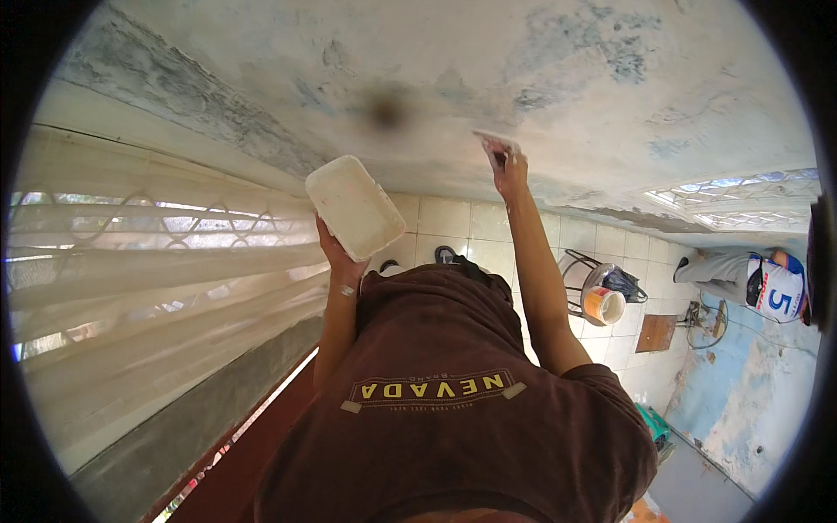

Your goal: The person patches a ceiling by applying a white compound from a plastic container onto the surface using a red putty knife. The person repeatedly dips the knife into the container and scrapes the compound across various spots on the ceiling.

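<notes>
Now a pale tray (356, 207) in left grip (336, 254), mostly beyond it; flat tool (499, 138) in right grip (509, 171).

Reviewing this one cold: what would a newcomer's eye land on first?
Probably the dark brown shirt filling the lower middle. Next, the pale rectangular container in the left hand, left of centre, and the thin flat tool in the right hand, by the patchy wall. At far right, another person appears sideways.
</notes>
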A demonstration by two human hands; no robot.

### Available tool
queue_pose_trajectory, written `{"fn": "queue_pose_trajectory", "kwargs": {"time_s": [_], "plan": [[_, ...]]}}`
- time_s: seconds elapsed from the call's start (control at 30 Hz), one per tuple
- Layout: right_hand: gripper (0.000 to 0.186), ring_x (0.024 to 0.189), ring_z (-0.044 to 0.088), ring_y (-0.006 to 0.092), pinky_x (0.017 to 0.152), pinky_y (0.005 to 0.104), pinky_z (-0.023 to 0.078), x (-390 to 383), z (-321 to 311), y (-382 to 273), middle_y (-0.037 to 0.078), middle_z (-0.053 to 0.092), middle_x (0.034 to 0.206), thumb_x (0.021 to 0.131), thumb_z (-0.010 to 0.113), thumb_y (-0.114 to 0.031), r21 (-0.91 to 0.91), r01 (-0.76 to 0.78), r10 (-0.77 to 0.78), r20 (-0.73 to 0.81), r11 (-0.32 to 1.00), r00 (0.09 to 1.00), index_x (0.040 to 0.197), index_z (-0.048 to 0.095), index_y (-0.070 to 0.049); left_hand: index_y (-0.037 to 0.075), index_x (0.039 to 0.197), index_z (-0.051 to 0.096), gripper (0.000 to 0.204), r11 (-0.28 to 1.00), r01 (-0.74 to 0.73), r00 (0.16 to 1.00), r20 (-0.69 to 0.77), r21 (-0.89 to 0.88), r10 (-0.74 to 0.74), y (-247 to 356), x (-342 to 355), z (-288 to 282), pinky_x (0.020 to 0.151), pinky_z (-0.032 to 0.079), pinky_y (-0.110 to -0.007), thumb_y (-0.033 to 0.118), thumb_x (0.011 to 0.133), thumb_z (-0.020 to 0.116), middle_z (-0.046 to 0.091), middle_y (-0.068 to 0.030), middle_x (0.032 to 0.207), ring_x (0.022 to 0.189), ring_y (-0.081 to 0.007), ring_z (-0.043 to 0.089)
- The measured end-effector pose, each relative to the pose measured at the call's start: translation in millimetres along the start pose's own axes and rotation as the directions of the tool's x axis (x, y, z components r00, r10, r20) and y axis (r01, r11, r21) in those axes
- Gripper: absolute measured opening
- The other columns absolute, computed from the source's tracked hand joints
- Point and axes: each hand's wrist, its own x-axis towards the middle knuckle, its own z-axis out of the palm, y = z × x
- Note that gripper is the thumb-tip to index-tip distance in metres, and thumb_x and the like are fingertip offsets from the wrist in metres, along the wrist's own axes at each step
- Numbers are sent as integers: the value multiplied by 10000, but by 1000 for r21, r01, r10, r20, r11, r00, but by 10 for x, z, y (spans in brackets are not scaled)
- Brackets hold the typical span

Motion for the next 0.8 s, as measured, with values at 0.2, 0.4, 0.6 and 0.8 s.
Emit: {"fn": "queue_pose_trajectory", "kwargs": {"time_s": [0.2,0.4,0.6,0.8], "plan": [[329,1125,562,368,1080,462,496,151,1409,-1988,286,560,1132,1043,440,-163,502,-79,128,-63,861,990,1049,483,163,196,1439,444,620,999,33,999,28,-42,-32,213,48,-60,1068,429,-531,608,978,400,517,-50,1423,1284,-303,520],[254,1104,584,289,1010,467,521,-464,1640,-2569,146,578,1204,998,563,-197,416,299,-365,88,859,927,1136,542,15,166,1461,401,628,993,72,994,87,-98,-64,339,82,-122,1065,422,-557,582,991,396,492,-92,1435,1285,-339,505],[268,1120,578,231,966,429,520,-257,1122,-884,48,601,1198,965,588,-173,422,-50,97,-90,905,991,1224,561,-109,174,1463,396,617,990,113,989,103,-84,-104,495,32,-254,1064,426,-558,576,995,394,497,-87,1429,1293,-330,501],[217,942,644,266,858,389,581,-316,261,489,122,654,1057,979,524,-137,332,-360,478,-418,872,773,1164,598,-50,188,1442,429,609,997,81,995,60,7,-82,730,-82,-249,1020,482,-517,596,992,376,514,-57,1420,1256,-297,545]]}}
